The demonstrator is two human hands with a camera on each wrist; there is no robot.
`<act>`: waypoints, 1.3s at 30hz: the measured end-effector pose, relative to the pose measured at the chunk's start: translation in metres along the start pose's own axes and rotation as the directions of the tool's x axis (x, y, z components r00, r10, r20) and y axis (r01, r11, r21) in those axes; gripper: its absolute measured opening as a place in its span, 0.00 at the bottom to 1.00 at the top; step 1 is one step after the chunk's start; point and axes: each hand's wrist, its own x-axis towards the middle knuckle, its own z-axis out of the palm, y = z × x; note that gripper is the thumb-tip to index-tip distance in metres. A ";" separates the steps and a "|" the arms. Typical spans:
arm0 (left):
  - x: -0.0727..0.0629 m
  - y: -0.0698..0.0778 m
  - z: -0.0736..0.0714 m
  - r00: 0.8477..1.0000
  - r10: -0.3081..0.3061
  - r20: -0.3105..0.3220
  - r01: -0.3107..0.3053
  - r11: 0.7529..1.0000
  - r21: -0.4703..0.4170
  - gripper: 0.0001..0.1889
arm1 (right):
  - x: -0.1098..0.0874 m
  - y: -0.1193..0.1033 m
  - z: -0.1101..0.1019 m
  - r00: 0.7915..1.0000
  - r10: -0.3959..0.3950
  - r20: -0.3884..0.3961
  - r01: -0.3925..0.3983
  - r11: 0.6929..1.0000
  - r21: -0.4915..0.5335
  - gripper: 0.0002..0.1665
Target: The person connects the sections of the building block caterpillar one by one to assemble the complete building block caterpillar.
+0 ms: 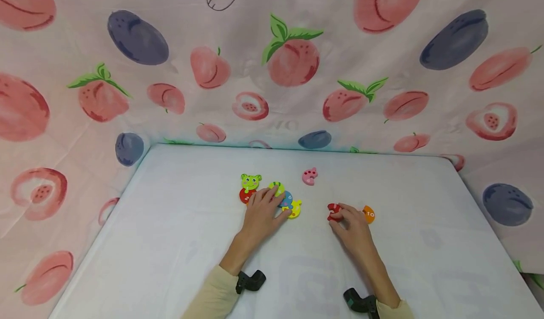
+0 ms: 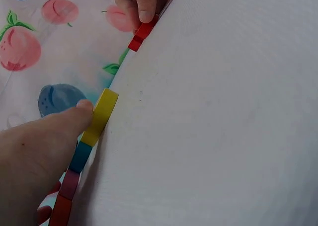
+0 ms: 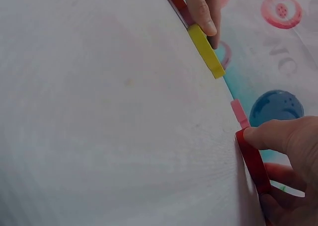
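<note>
In the head view my left hand (image 1: 260, 217) lies over a curved row of joined puzzle pieces, its fingers spread. The row has a green animal-face piece (image 1: 250, 181), a red piece (image 1: 245, 196), a green piece (image 1: 277, 187), a blue piece (image 1: 287, 198) and a yellow piece (image 1: 295, 209). My left thumb touches the yellow piece's edge; the hand hides part of the row. To the right, my right hand (image 1: 356, 227) pinches a red puzzle piece (image 1: 333, 211) between thumb and fingers, at the tabletop. Its red edge (image 3: 252, 156) shows in the right wrist view.
A pink puzzle piece (image 1: 310, 176) lies farther back, between the hands. Just beyond the right hand is an orange piece (image 1: 369, 214), partly covered. The white tabletop (image 1: 170, 243) ends at a fruit-patterned cloth (image 1: 293, 111) behind.
</note>
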 end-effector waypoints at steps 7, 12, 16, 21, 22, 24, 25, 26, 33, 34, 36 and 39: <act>0.000 0.001 0.000 1.000 -0.007 0.009 0.008 1.000 -0.029 0.34 | 0.000 0.002 0.001 1.000 -0.026 -0.007 0.026 1.000 -0.015 0.12; 0.000 0.001 -0.001 0.999 0.019 0.046 -0.017 0.999 -0.052 0.34 | -0.001 0.000 0.001 1.000 -0.013 0.017 0.014 0.998 -0.065 0.23; 0.000 0.000 -0.001 0.997 0.039 0.068 -0.037 0.999 -0.024 0.34 | -0.001 -0.001 0.001 1.000 -0.006 0.028 0.008 0.997 -0.075 0.26; 0.000 0.000 0.000 0.996 0.047 0.076 -0.047 0.999 -0.002 0.33 | -0.002 0.000 0.001 1.000 -0.005 0.028 0.007 0.997 -0.072 0.26; 0.000 0.000 0.000 0.996 0.049 0.076 -0.049 0.999 -0.002 0.33 | -0.002 0.000 0.001 1.000 -0.005 0.027 0.007 0.997 -0.072 0.26; 0.000 0.000 -0.001 0.996 0.053 0.078 -0.053 0.999 -0.004 0.32 | -0.002 0.000 0.002 1.000 0.000 0.027 0.003 0.997 -0.079 0.26; 0.000 0.000 -0.001 0.995 0.055 0.079 -0.055 0.998 -0.004 0.32 | -0.002 0.000 0.002 1.000 0.003 0.028 -0.001 0.997 -0.083 0.27; 0.000 0.000 -0.001 0.995 0.056 0.081 -0.056 0.998 -0.007 0.32 | -0.002 0.000 0.002 1.000 0.008 0.030 -0.006 0.996 -0.086 0.27; 0.000 0.000 -0.002 0.994 0.048 0.099 -0.047 0.999 -0.014 0.31 | -0.001 -0.003 0.003 0.998 0.057 0.040 -0.053 0.995 -0.086 0.31; 0.000 0.000 -0.002 0.994 0.050 0.097 -0.049 0.999 -0.012 0.31 | 0.000 -0.004 0.003 0.997 0.060 0.038 -0.056 0.995 -0.087 0.32; 0.000 0.000 -0.001 0.994 0.052 0.096 -0.051 0.999 -0.009 0.31 | 0.002 -0.005 0.003 0.997 0.065 0.033 -0.061 0.993 -0.096 0.32; -0.001 0.000 0.000 0.994 0.055 0.097 -0.055 0.998 -0.004 0.31 | 0.004 -0.005 0.004 0.998 0.057 0.027 -0.053 0.992 -0.114 0.31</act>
